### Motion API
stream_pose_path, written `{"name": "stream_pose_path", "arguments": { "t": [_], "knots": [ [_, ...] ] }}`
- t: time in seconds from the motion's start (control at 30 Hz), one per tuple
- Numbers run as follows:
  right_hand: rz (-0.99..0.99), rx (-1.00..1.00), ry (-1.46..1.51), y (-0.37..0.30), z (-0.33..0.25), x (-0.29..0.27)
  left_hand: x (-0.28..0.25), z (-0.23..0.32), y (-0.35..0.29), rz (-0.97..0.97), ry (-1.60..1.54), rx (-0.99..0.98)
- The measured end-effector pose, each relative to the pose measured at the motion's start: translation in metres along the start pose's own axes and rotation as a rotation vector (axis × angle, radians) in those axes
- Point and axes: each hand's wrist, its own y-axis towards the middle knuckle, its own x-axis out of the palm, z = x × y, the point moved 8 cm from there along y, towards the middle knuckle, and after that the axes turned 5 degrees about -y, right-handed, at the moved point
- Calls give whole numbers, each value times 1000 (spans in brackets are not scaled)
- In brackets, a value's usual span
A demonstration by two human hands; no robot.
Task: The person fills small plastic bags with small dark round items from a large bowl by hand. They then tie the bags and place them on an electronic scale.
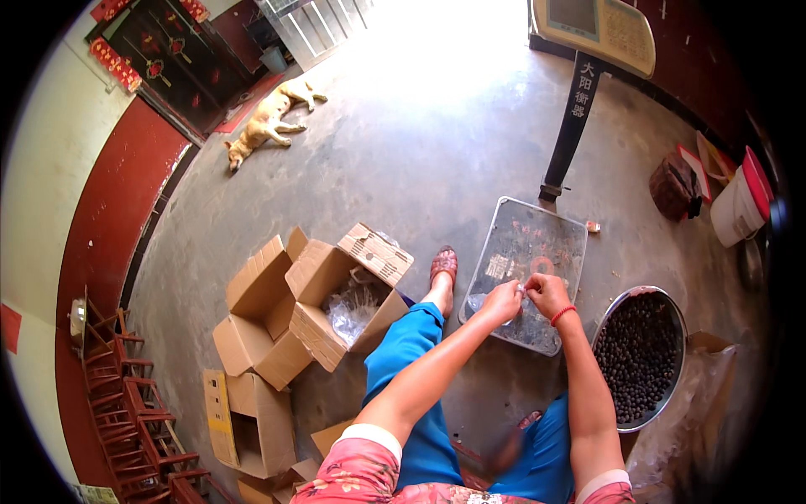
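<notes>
Over the scale platform [537, 239], my left hand [502, 304] and my right hand [550, 297] meet, fingertips pinched together. Between them shows a small whitish twist, which looks like the neck of a clear plastic bag [524, 290]; most of the bag is hidden by my hands. A red beaded bracelet [563, 314] circles my right wrist. Clear plastic [476, 301] also shows on the platform just left of my left hand. Right of my right forearm stands a round metal basin [682, 323], filled with small dark round berries or seeds [638, 357].
Open cardboard boxes [252, 344] lie to my left, one holding clear plastic bags [353, 312]. The scale's post [571, 126] rises ahead to its display [596, 29]. A dog [270, 122] lies far left. Wooden stools [138, 403] line the left wall; a white bucket [739, 210] stands right.
</notes>
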Motion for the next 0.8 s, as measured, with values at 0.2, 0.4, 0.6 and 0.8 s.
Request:
{"name": "stream_pose_path", "arguments": {
  "t": [0.2, 0.4, 0.6, 0.8],
  "knots": [
    [-2, 56, 31, -1, 5, -2, -7, -5, 4, 42, -65, -52],
    [-34, -3, -46, -2, -5, -4, -6, 7, -3, 23, -157, -22],
    [-177, 54, -18, -4, -7, -6, -1, -5, -2, 42, -451, -124],
    [-255, 42, 19, -5, 1, -3, -1, -14, 5, 66, -230, 5]
  ]
}}
